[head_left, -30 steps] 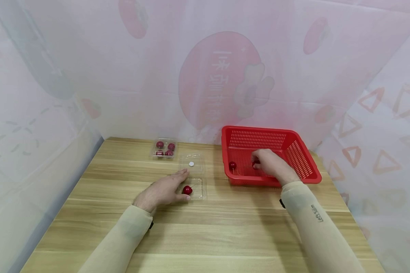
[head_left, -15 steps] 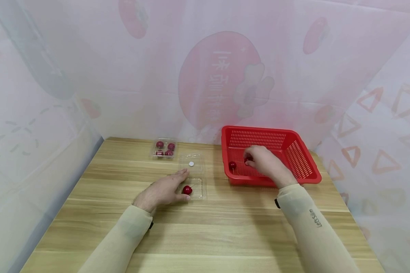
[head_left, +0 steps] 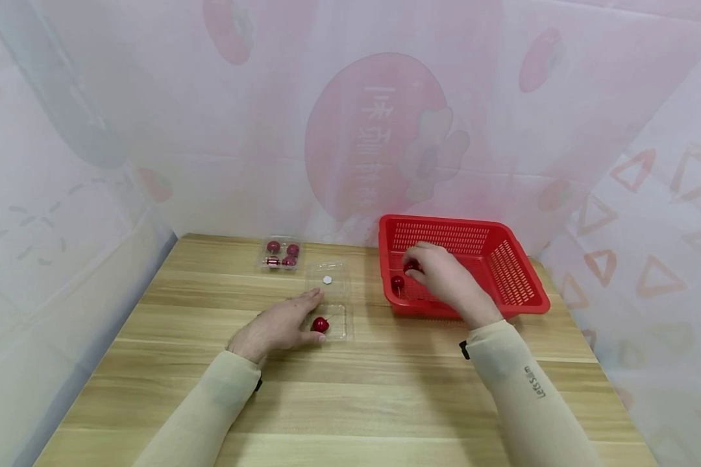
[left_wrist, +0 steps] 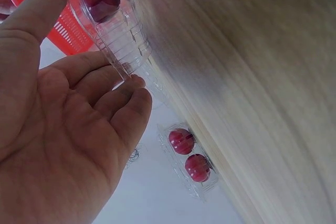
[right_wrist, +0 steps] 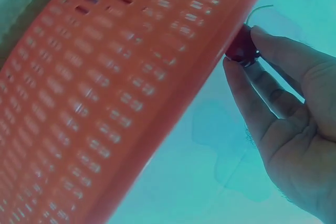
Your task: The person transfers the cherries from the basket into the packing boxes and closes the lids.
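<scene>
My right hand (head_left: 446, 275) is over the left part of the red basket (head_left: 520, 275), pinching a cherry (right_wrist: 242, 45) between thumb and fingers; its green stem sticks up in the right wrist view. Another cherry (head_left: 397, 282) lies in the basket's left end. My left hand (head_left: 280, 327) rests beside an opened clear plastic clamshell box (head_left: 340, 331), fingers extended and touching its edge, thumb along the near side. Inside the box's near half sits one cherry (head_left: 320, 325), also visible in the left wrist view (left_wrist: 101, 1).
A closed clear box (head_left: 283, 253) with several red cherries stands at the table's back left. On the clamshell's far half is a white sticker (head_left: 327, 280). A printed curtain (head_left: 257, 162) hangs right behind the wooden table (head_left: 327, 415).
My right hand has moved left and slightly up and away inside the basket, carrying the pinched cherry. The left hand and the clamshell box have stayed put.
</scene>
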Demonstrator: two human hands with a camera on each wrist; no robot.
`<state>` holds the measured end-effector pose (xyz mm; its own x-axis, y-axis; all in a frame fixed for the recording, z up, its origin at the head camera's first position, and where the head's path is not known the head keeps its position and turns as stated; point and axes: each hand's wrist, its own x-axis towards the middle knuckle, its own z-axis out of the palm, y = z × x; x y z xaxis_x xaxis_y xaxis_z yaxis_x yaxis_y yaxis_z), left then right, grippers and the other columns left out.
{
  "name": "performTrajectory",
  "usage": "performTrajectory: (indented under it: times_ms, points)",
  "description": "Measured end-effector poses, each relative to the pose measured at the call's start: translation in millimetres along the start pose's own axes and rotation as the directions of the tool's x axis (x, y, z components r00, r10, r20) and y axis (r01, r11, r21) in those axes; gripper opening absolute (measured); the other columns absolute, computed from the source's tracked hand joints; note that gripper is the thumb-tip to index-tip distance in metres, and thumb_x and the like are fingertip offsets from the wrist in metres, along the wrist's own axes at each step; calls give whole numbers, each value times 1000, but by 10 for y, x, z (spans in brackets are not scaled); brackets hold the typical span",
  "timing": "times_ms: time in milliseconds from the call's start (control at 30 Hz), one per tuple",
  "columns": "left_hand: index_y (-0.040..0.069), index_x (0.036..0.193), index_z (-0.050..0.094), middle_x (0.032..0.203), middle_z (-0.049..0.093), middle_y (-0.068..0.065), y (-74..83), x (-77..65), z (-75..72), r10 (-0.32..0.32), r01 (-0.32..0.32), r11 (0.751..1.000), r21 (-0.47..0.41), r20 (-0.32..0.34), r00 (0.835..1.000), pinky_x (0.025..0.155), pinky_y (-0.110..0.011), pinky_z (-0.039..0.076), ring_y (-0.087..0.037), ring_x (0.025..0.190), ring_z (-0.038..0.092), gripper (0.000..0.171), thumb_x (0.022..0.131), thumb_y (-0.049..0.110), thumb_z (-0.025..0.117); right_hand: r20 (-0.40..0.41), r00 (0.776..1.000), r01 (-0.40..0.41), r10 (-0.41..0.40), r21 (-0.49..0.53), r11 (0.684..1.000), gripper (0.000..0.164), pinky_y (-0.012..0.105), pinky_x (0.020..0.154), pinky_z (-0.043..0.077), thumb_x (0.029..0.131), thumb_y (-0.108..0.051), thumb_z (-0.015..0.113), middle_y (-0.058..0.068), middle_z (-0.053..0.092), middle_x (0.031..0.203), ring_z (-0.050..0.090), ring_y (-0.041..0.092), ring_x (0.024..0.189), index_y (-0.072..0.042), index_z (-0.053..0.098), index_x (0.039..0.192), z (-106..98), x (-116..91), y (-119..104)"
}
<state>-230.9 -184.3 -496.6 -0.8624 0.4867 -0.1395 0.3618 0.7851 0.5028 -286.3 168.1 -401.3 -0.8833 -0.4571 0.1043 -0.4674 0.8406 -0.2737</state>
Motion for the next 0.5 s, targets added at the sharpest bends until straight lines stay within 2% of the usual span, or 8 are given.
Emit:
performTrajectory:
  times_ms: [200, 500]
  points:
    - [-2, 181, 36, 193, 32, -21, 7, -7, -3, -4, 4, 1000, -2, 0, 1000, 149, -61, 30, -43, 180, 34, 100, 107, 39, 88, -26, 999, 22, -22, 15, 1000, 22, 47, 104, 73, 107, -8, 87, 9, 81, 123, 78, 27, 114, -7, 84, 128, 29, -10, -170]
    - [-2, 181, 37, 193, 32, -21, 17, -14, -8, -5, 5, 1000, -1, 0, 1000, 149, -61, 31, -43, 181, 34, 99, 107, 39, 88, -57, 995, 90, -88, 34, 995, 20, 42, 102, 73, 107, -11, 88, 8, 81, 124, 79, 24, 112, -9, 85, 127, 139, -29, -429]
